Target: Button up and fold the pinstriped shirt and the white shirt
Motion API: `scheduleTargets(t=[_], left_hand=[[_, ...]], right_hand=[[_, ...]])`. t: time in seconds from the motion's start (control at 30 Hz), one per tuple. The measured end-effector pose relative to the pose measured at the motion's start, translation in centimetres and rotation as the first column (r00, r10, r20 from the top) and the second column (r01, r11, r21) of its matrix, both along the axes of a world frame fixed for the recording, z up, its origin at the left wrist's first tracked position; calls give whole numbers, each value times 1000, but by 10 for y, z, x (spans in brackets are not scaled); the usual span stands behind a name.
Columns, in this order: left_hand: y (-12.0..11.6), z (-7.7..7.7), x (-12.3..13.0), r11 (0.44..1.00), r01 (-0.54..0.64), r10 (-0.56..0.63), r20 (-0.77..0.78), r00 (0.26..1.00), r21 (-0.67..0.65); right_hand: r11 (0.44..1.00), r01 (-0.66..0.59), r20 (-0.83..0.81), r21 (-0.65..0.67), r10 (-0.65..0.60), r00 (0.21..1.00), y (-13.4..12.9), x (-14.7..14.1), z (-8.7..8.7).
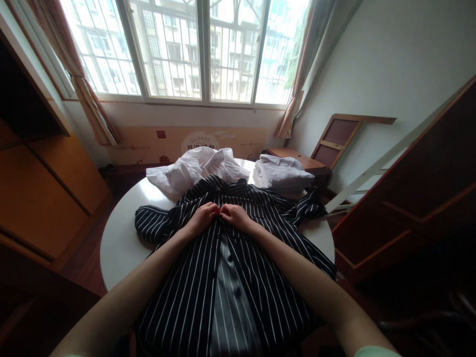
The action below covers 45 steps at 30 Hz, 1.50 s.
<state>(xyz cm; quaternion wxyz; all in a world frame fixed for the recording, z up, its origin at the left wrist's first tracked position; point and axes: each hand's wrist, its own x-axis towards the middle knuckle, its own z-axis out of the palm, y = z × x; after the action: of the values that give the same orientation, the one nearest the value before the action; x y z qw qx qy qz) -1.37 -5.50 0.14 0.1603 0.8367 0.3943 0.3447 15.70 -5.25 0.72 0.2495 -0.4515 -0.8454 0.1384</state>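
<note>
A black shirt with white stripes point(182, 277) lies spread on a round white table point(119, 238), its collar toward the window and its sleeves out to both sides. The front edges meet near the chest and part lower down, where the paler inside of the back shows. My left hand point(204, 217) pinches the left front edge at the chest. Close beside it, my right hand point(235, 217) pinches the other edge. The fingertips almost touch, and whatever small part of the placket sits between them is hidden.
Behind the collar a crumpled white garment point(197, 166) rests on the table. Folded white clothes point(280, 171) are stacked to its right. Orange cabinets point(40, 198) stand at left, a dark wooden panel point(416, 198) leans at right, and a barred window point(174, 49) is ahead.
</note>
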Motion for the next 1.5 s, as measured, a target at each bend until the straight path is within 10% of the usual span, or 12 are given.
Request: scheduleTargets(t=[0.57, 1.5], left_hand=[[0, 3, -7, 995, -3, 24, -227, 974, 95], [-11, 11, 0, 998, -58, 60, -74, 995, 32]], right_hand=[[999, 33, -8, -1, -33, 999, -1, -2, -1], [964, -83, -415, -253, -31, 909, 9, 4, 0]])
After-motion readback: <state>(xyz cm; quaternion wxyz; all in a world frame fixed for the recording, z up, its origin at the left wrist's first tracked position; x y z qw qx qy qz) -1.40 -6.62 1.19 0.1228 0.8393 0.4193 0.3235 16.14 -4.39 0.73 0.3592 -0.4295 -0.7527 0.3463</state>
